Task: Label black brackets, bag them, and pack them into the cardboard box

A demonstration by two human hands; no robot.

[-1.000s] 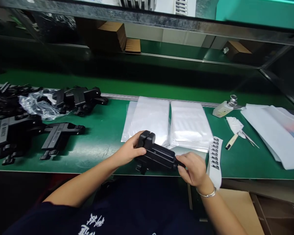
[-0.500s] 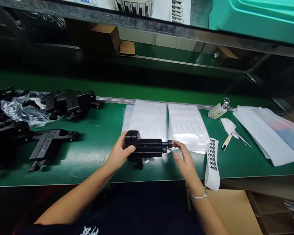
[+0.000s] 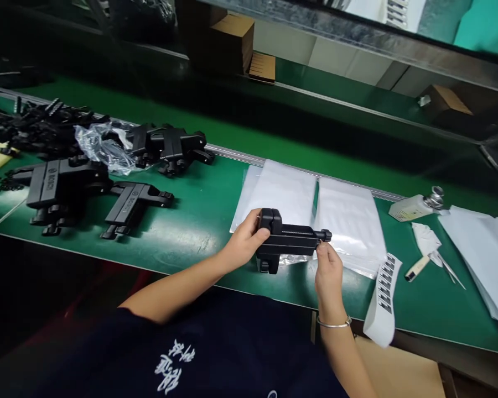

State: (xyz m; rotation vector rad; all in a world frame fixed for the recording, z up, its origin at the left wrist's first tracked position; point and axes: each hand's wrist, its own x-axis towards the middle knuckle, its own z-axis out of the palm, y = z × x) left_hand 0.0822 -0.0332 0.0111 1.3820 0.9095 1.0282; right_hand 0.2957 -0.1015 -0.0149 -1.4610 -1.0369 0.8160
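Observation:
A black plastic clamp-like part [image 3: 288, 243] is held just above the front of the green table [image 3: 199, 221]. My left hand [image 3: 244, 243] grips its thick left end, fingers wrapped round it. My right hand [image 3: 327, 271] pinches the narrow right tip of the same part from below. Behind the part lie two stacks of clear plastic bags [image 3: 315, 210]. A white label strip [image 3: 384, 301] hangs over the table's front edge to the right of my right hand.
Several more black parts [image 3: 66, 188] and a crumpled plastic bag [image 3: 103, 146] lie at the left. At the right are a small bottle [image 3: 415, 205], a white cloth with tweezers [image 3: 429, 249] and white sheets [image 3: 481, 260]. Cardboard boxes [image 3: 228, 38] stand on the shelf behind.
The part was turned from lying flat to held level. My right hand let go briefly, then took hold of its right tip. The view swung left.

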